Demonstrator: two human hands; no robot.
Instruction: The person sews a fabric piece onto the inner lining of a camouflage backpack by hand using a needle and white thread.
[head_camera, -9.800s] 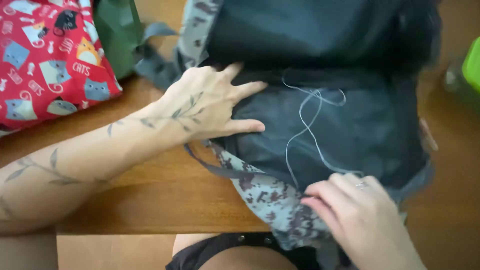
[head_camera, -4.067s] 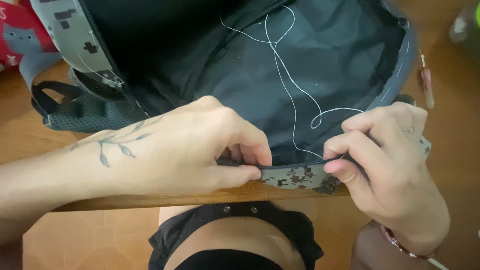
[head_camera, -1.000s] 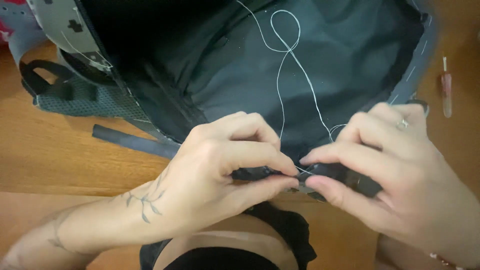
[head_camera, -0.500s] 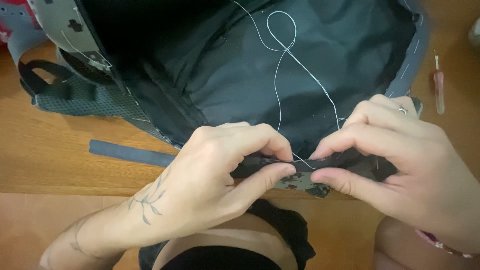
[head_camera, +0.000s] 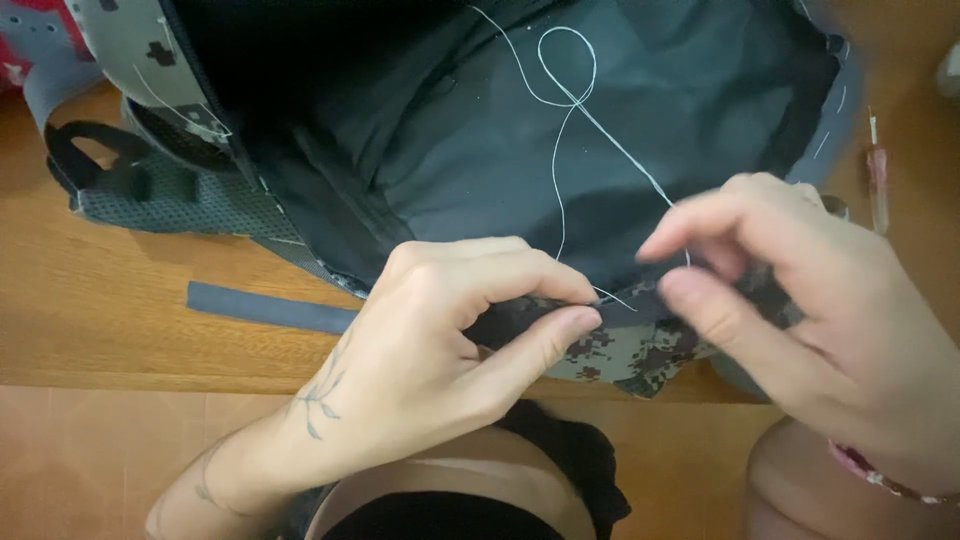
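At bag edge (head_camera: 620, 350), left hand (head_camera: 440, 350) pinching

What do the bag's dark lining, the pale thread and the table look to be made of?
The lining looks like thin synthetic cloth, smooth and faintly shiny, with soft folds. The thread seems spun cotton or polyester: fine, pale, loosely looped. The table looks like varnished wood, orange-brown with long grain lines. The left hand pinches the camouflage hem, a woven print fabric.
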